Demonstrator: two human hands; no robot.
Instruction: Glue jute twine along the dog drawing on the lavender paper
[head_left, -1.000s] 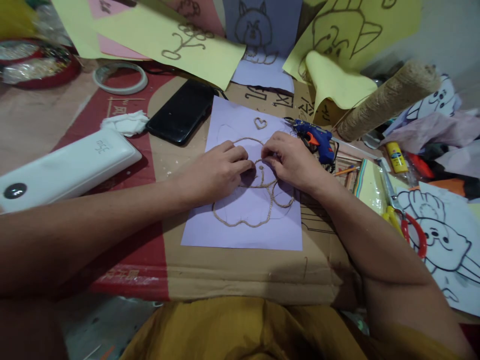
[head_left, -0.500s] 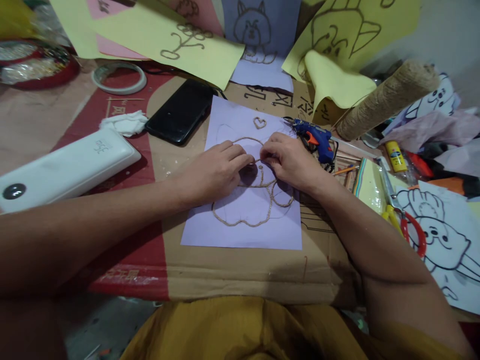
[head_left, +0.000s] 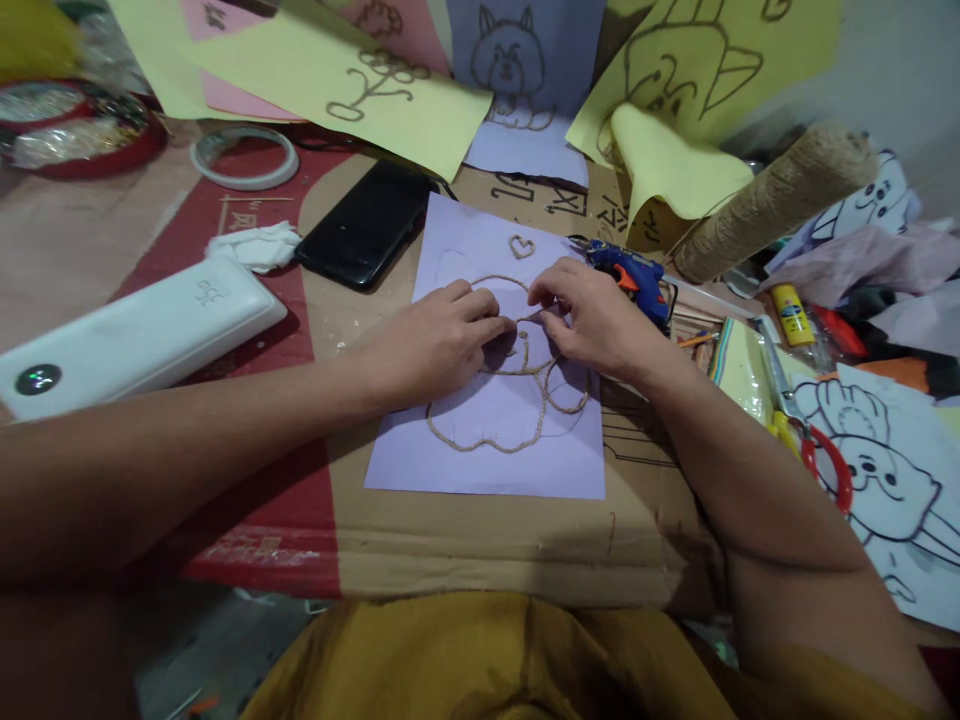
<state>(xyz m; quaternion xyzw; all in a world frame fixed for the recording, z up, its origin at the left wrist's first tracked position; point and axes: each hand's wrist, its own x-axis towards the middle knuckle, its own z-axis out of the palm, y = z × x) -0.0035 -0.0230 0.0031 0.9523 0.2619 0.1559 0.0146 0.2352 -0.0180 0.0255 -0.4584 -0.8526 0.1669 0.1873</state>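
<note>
A sheet of purple paper [head_left: 480,470] lies in front of me with brown twine [head_left: 486,446] stuck along a drawn outline; a small twine heart [head_left: 521,246] sits near its top. My left hand [head_left: 450,340] rests over the left part of the outline, fingers bent and fingertips pressed together at a short twine strand. From the right, my right hand [head_left: 589,315] has the other end of that strand between thumb and fingers, with a gap showing between index finger and thumb. A blue glue gun [head_left: 634,275] lies just beyond my right hand.
A black phone [head_left: 367,225], white power bank [head_left: 142,335] and tape roll [head_left: 244,158] lie to the left. Rightward are a twine roll [head_left: 776,205], glue stick [head_left: 792,314], scissors [head_left: 829,470] and printed drawings [head_left: 892,480]. Twine pictures on yellow paper [head_left: 420,110] stand behind.
My right hand's index finger and thumb have parted slightly, and the hand has shifted a little to the right, showing more of the strand. My left hand stays nearly in place.
</note>
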